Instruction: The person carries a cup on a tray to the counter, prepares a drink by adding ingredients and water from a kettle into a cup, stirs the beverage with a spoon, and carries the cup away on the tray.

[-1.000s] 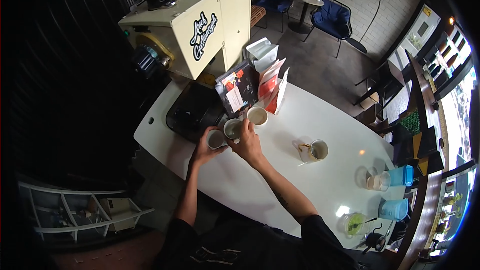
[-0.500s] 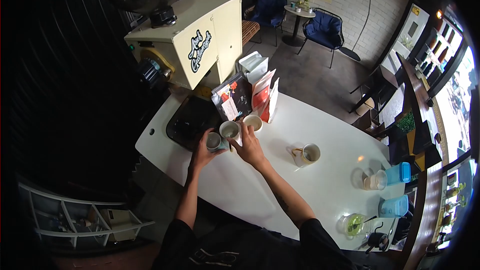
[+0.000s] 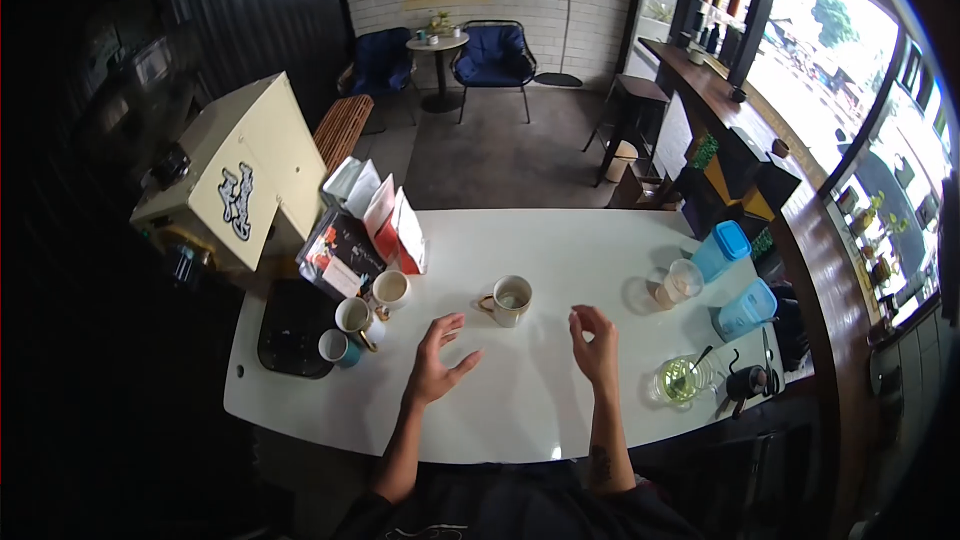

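My left hand is empty over the white counter, its thumb and fingers apart. To its upper right stands a white mug with a gold-brown handle. My right hand is on the other side of that mug, fingers loosely bent and holding nothing. Left of my left hand, three cups stand in a slanted row: a blue-green cup, a white mug with a gold handle and a pale cup. Neither hand touches a cup.
A cream machine stands at the left beside a black tray. Paper bags stand behind the cups. On the right are a blue-lidded container, a second blue container, a clear cup and a green-filled glass jar.
Both hands have let go of the cups at the left and moved right, to either side of the lone mug. The three cups stay by the tray. The view has turned right.
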Available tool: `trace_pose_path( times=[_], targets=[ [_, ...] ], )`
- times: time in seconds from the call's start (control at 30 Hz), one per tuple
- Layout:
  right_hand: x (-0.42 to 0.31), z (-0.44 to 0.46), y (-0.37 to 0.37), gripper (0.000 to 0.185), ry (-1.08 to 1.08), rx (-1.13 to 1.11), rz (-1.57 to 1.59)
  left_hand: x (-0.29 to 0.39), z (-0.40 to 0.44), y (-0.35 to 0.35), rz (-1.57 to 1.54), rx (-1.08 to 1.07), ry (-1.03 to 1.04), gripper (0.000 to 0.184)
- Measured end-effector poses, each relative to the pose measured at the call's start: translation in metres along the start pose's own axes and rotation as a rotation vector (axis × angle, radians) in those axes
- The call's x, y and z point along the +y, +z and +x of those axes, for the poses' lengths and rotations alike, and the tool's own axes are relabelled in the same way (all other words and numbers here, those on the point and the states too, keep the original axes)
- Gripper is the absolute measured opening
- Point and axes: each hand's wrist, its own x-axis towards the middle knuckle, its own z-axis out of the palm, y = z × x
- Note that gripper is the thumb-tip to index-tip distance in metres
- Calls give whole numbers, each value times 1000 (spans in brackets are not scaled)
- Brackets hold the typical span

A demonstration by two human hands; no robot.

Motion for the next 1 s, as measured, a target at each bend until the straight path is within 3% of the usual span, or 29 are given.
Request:
trace_pose_path(
  times=[0.07, 0.1, 0.17, 0.27, 0.4, 0.53, 0.67, 1.0],
  targets=[
    [-5, -27, -22, 19, 46, -140, 33, -18, 24, 27, 146, -107, 42, 84],
    [-8, -35, -36, 19, 62, -89, 32, -31, 39, 35, 299, -170, 134, 99],
    [-12, -53, -69, 17, 20, -169, -42, -37, 63, 52, 295, -183, 178, 102],
    [-14, -71, -128, 16, 86, 40, -150, -53, 90, 74, 420, -198, 138, 112],
    [-5, -95, -195, 13, 137, 342, -190, -67, 102, 93, 416, -115, 36, 95],
    [19, -110, -244, 13, 180, 472, -232, -48, 99, 105, 390, -114, -71, 83],
    [54, -109, -267, 17, 251, 509, -217, -21, 83, 127, 427, -151, -86, 78],
    [115, -87, -268, 42, 275, 256, -165, 16, 34, 221, 376, -270, -6, 75]
  ],
)
